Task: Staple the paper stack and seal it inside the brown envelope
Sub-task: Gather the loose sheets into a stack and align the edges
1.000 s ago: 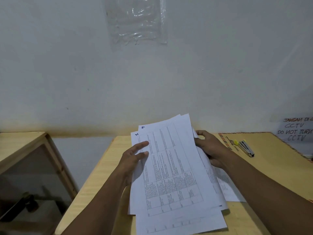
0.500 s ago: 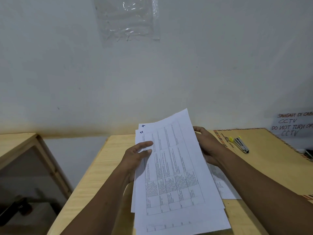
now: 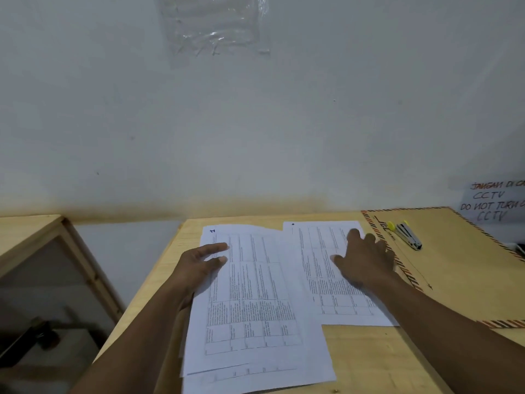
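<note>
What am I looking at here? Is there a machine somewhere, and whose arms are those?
No machine here: a person wears a camera on the head, looking forward and down, so you see their own two arms reaching away from you. The single picture comes from that head camera.

The left hand lies flat on a pile of printed sheets on a light wooden table. The right hand rests open on a separate sheet lying beside the pile. Neither of the hands grips anything; both just press paper down.

To the right lies a big brown envelope with a striped border, and on it a small stapler next to a small yellow item I cannot identify. A handwritten note about CCTV is on the wall.
</note>
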The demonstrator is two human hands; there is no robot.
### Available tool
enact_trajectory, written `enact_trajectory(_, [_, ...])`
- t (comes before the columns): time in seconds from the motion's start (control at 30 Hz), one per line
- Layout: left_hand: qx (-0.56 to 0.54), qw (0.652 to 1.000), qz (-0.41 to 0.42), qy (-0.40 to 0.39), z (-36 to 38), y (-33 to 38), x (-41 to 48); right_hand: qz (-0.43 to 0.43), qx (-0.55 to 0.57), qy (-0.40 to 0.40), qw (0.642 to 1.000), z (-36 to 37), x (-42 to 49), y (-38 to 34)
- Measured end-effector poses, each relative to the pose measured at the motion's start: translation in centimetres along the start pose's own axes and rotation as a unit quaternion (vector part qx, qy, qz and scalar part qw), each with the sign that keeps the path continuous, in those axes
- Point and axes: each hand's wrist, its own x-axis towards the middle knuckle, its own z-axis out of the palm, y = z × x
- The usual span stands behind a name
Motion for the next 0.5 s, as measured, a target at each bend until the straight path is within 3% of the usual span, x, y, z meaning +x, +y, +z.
enact_trajectory(0.1, [-0.002,1.0,-0.002,0.022,-1.4,-0.2,0.2,0.015,-0.022,-0.019,0.999,0.8,0.0,-0.1])
enact_trajectory(0.37, [-0.023,1.0,0.008,-0.002,-1.3,0.9,-0.5,-0.021,0.03,0.035,0.999,1.3,-0.7,-1.3])
enact_trajectory(0.5, [-0.035,0.999,0.003,-0.038,0.7,2.6,-1.2,-0.074,0.132,0.062,0.987,0.7,-0.6,-1.1])
